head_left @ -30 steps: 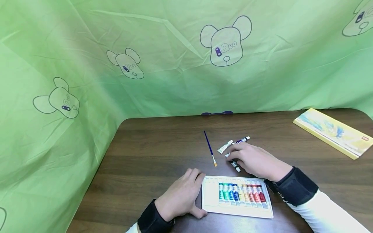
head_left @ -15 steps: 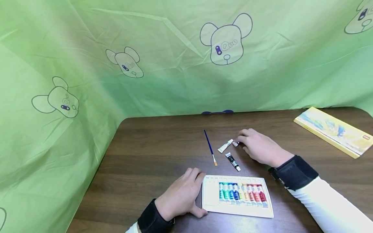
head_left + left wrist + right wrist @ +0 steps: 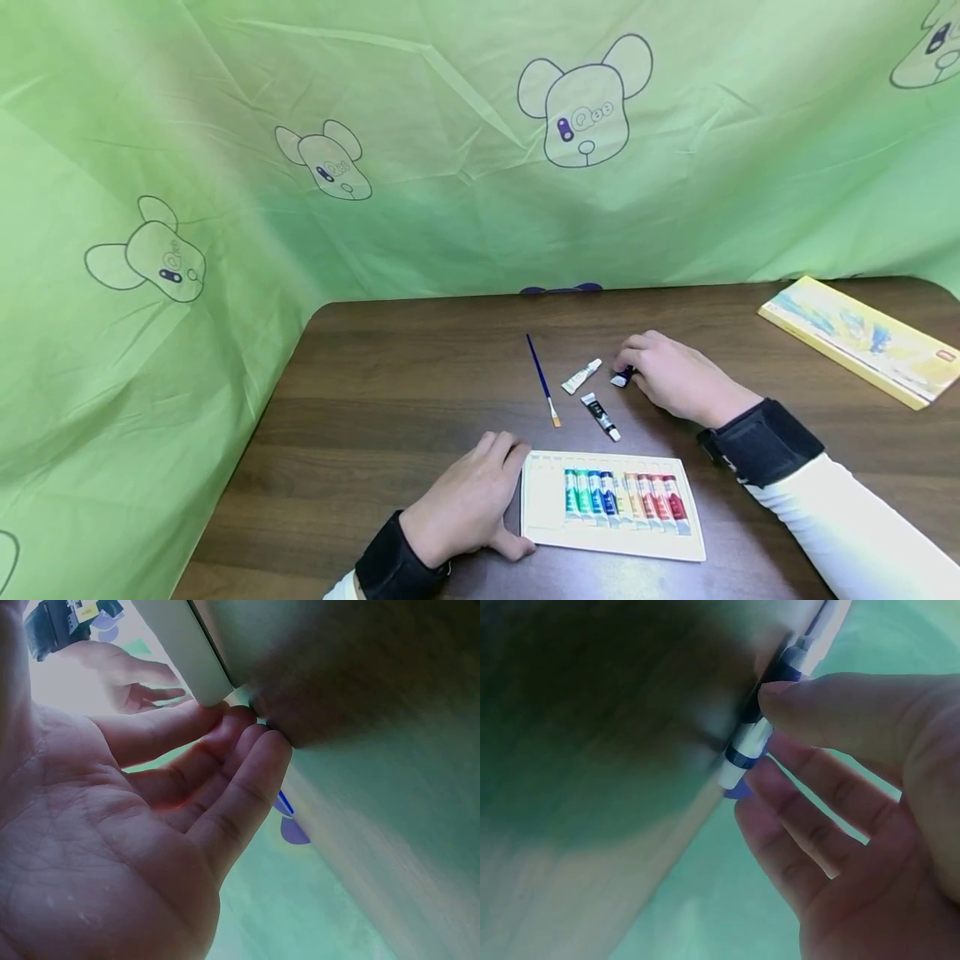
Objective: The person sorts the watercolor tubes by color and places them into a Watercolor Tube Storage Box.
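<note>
head view: right hand (image 3: 671, 379) pinches a tube (image 3: 620, 380).

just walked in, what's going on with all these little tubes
A person's right hand pinches a small tube. Their left hand touches the left end of a tray holding a row of coloured tubes. A white tube, a black tube and a brush lie loose on the table.

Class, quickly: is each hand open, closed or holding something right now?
Left hand: open, fingers touching the edge of the white tray.
Right hand: closed, pinching a dark-banded paint tube.
</note>
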Action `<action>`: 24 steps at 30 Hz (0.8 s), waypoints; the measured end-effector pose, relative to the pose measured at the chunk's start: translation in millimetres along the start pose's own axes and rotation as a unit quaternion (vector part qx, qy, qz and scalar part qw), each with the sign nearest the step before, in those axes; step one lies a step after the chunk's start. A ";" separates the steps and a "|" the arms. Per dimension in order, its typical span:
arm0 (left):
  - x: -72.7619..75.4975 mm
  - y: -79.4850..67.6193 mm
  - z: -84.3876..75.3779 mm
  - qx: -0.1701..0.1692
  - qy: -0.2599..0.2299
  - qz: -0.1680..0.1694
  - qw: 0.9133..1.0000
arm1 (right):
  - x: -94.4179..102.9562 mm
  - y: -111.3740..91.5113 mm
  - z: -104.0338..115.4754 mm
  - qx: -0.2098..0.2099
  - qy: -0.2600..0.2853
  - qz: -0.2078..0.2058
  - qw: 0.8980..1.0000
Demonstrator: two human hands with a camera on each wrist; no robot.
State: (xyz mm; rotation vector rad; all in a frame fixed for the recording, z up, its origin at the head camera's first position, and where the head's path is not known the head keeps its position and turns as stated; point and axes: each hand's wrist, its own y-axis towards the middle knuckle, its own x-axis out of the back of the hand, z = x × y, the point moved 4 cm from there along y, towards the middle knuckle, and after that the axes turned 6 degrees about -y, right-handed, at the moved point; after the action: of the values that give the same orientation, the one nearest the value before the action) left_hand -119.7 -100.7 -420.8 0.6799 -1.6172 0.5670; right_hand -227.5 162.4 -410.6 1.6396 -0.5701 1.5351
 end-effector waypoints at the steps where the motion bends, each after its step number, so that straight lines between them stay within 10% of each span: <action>1: 0.0 0.1 -0.2 -0.001 0.001 0.000 1.000 | 0.7 -1.5 0.4 0.004 0.002 -0.007 1.000; 6: -0.3 0.5 -0.6 0.002 0.000 0.003 1.000 | 3.0 -5.3 1.4 -0.002 0.001 -0.030 1.000; 16: -2.0 -0.5 -0.2 0.004 0.004 0.004 1.000 | -1.9 2.3 -2.0 -0.191 0.057 0.030 0.979; 24: -1.1 0.3 -0.7 0.002 0.006 0.007 1.000 | -1.2 5.2 1.4 -0.185 0.047 0.022 0.981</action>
State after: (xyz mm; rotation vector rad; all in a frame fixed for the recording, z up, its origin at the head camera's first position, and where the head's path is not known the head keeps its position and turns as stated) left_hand -119.3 -99.8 -421.8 0.6670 -1.6104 0.5850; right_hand -230.9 158.1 -410.4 1.2731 -0.7920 1.4295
